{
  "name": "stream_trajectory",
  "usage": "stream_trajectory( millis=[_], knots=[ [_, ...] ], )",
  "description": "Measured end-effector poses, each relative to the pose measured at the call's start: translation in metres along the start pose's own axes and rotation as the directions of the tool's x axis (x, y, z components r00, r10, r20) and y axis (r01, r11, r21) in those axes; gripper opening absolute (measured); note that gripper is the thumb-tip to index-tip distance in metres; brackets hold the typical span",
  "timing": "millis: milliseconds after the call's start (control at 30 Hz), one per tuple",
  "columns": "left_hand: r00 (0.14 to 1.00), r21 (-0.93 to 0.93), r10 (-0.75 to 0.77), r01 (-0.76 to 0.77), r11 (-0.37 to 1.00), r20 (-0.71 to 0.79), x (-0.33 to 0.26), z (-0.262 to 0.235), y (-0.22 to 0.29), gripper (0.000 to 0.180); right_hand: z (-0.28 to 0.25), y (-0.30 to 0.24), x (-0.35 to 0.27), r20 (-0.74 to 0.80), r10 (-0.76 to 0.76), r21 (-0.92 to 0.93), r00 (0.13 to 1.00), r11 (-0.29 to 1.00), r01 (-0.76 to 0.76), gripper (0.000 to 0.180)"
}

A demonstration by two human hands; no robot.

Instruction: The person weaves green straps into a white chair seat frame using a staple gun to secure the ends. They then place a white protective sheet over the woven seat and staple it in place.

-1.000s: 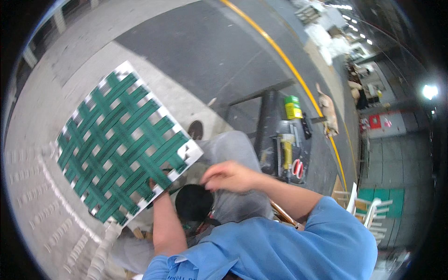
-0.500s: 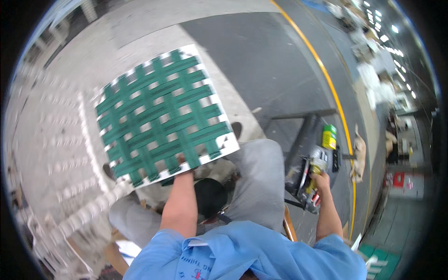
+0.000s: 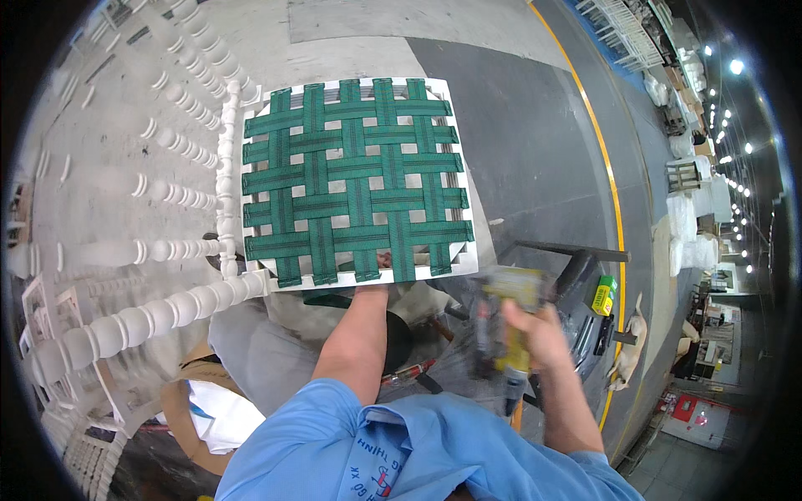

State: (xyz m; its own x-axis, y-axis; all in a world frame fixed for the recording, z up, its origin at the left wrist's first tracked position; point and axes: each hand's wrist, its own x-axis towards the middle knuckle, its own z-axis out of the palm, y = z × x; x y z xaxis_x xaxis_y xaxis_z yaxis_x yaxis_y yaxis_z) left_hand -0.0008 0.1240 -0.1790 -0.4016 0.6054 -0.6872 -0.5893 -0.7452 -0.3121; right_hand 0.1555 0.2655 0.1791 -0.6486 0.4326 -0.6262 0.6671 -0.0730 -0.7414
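Left hand point(image 3: 380, 265) pinches the webbed seat frame point(image 3: 355, 179); right hand point(image 3: 530, 330), right of the frame, is wrapped round the blurred yellow tool point(image 3: 510, 326). Risk: the one-handed frame may slip.

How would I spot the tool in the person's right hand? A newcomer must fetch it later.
Start at the white chair seat frame woven with green webbing. Just below and to its right, the right hand grips a blurred yellow and grey power tool. Nothing else nearby is hand-held; the small green and yellow box lies farther right.

Short blue sleeves, perhaps printed lettering on chest.
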Motion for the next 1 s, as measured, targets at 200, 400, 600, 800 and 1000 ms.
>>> stream_trajectory(
  millis=[200,400,600,800,1000],
  knots=[
    [0.999,-0.039,-0.026,0.027,0.999,0.027,0.001,0.000,0.002,0.038,0.092,0.005,0.045,0.145,0.063,-0.077,0.987,0.996,-0.052,0.023],
    [0.998,-0.053,-0.054,0.055,0.997,0.036,0.003,-0.002,0.000,0.038,0.104,0.013,0.050,0.126,0.093,-0.136,0.988,0.988,-0.075,0.025],
    [0.995,-0.057,-0.080,0.083,0.995,0.053,0.003,-0.004,0.002,0.038,0.109,0.015,0.048,0.088,0.120,-0.180,0.989,0.978,-0.102,0.024],
    [0.993,-0.063,-0.098,0.103,0.993,0.070,0.002,-0.004,0.002,0.038,0.116,0.018,0.049,0.115,0.095,-0.225,0.989,0.972,-0.067,0.024],
    [0.989,-0.053,-0.126,0.131,0.990,0.077,0.000,-0.005,-0.002,0.038,0.121,0.023,0.047,0.153,0.049,-0.180,0.987,0.983,-0.021,0.026]
  ],
)
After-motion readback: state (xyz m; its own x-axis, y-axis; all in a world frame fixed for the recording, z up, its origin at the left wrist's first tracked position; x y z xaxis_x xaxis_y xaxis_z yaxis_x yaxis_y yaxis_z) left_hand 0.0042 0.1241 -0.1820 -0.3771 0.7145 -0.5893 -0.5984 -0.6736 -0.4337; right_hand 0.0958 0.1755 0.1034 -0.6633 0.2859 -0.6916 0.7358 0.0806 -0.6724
